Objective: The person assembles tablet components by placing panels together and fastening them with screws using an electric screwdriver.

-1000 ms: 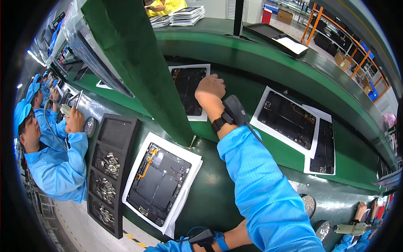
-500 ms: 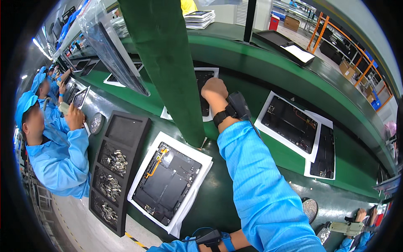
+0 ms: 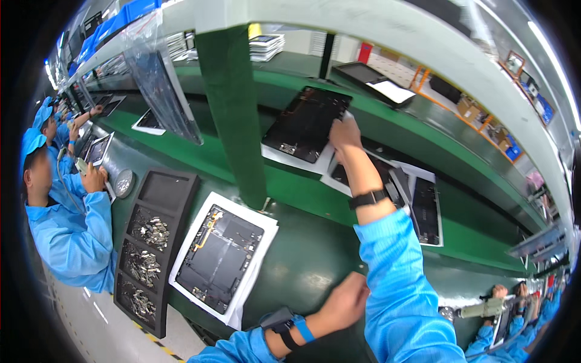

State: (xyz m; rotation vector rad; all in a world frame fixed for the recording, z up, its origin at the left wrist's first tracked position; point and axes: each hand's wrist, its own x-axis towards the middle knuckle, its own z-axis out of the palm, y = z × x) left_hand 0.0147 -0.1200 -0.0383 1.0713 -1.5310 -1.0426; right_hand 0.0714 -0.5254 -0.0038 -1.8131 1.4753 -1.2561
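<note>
My right hand [image 3: 346, 134], its fingers closed, grips the right edge of a black tablet housing [image 3: 307, 124] above the green conveyor belt. The housing looks raised and tilted, with a white sheet [image 3: 293, 158] below its near edge. Low over the bench, my left hand [image 3: 344, 300] has its fingers curled with nothing seen in them. My right sleeve partly covers its fingertips. On the bench to the left, another tablet housing [image 3: 221, 257] with an orange flex cable lies on white sheets.
A black compartment tray [image 3: 143, 192] with small metal parts stands left, beside a round dish [image 3: 124, 183]. A green post [image 3: 233, 115] rises between bench and belt. More housings [image 3: 425, 206] lie on the belt at right. Co-workers in blue [image 3: 69, 227] sit left and lower right.
My right hand has moved right and now holds the tablet housing up, out from behind the post. My left hand has come into view from behind the right sleeve. The view has shifted.
</note>
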